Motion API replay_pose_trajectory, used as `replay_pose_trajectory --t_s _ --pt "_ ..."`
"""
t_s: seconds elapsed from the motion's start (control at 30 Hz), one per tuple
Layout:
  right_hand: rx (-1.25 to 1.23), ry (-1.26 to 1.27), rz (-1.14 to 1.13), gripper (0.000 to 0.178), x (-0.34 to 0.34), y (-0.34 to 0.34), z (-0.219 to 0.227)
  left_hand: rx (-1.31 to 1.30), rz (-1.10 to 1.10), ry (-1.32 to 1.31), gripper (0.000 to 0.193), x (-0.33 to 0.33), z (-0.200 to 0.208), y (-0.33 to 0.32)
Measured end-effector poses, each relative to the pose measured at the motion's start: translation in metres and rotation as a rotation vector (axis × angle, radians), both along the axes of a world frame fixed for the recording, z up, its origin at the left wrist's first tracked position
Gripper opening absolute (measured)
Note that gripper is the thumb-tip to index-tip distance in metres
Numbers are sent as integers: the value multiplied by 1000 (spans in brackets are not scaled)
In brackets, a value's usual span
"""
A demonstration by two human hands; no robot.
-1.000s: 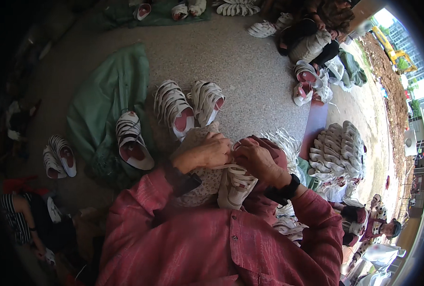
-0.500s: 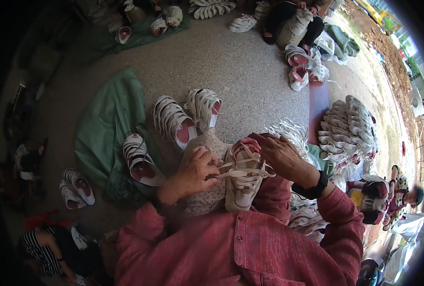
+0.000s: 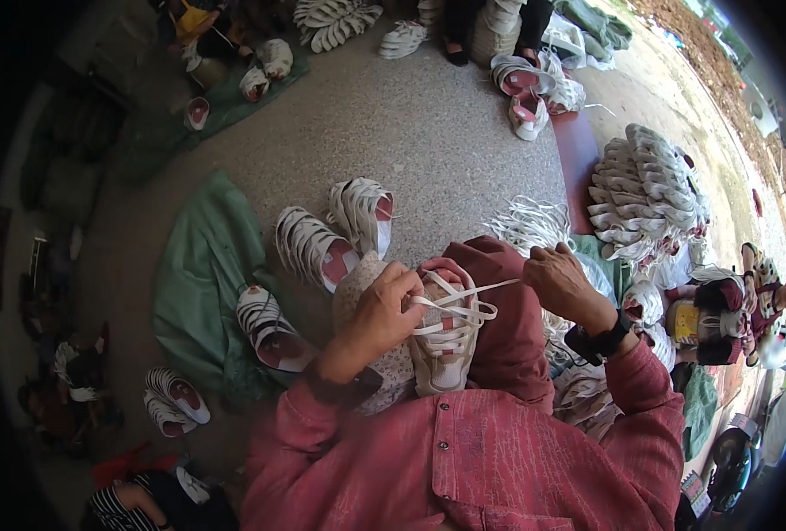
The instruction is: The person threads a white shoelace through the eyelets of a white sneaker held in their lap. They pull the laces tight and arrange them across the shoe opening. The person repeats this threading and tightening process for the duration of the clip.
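Note:
A beige and white sneaker (image 3: pixel 444 345) with a pink lining rests across my lap, its toe toward my body. White lace (image 3: pixel 455 310) criss-crosses its front. My left hand (image 3: pixel 386 305) is closed at the sneaker's left side, pinching a loop of that lace. Off to the right, my right hand (image 3: pixel 563 279) is closed on the lace's other end, which stretches taut from the shoe's upper part to my fingers. Under the sneaker lie a flowered cloth (image 3: pixel 362 301) and my dark red trouser leg (image 3: pixel 508 301).
Stacked shoe uppers (image 3: pixel 318 248) stand on the floor ahead, beside a green sheet (image 3: pixel 207 283). A bundle of white laces (image 3: pixel 534 221) lies right of my knee, near a tall pile of shoes (image 3: pixel 645 195). Other people sit around with more shoes.
My right hand has moved away from the sneaker to the right, drawing the lace out straight. My left hand has shifted closer to the shoe's opening. The whole view has turned slightly.

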State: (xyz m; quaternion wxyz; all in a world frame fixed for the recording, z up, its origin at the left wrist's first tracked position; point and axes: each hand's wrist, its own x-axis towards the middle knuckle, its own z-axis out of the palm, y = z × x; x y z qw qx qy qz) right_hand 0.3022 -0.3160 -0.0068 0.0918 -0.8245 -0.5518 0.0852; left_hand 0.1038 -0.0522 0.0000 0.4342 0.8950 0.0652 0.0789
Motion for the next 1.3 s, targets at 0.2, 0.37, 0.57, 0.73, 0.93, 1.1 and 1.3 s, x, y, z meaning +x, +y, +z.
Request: replay_pose_trajectory --t_s 0.2,0.37,0.57,0.73,0.93,1.1,1.3 --pt "54 540 -70 14 2 -15 -12 -426 257 16 8 -8 -13 -12" --pt "197 785 -210 20 -7 -6 -8 -784 206 260 11 -19 -9 -1" --pt "117 448 -213 23 -13 -3 -19 -629 -15 459 24 -30 7 5" --pt "235 492 -232 14 -17 -2 -20 -619 -61 437 21 -23 17 4" --pt "273 723 -61 26 -24 3 5 -632 3 318 23 -25 23 27" --pt "230 713 126 40 -35 14 19 -484 9 251 23 -36 16 35" --pt "297 531 112 54 -19 11 6 -353 58 118 19 -47 4 37"
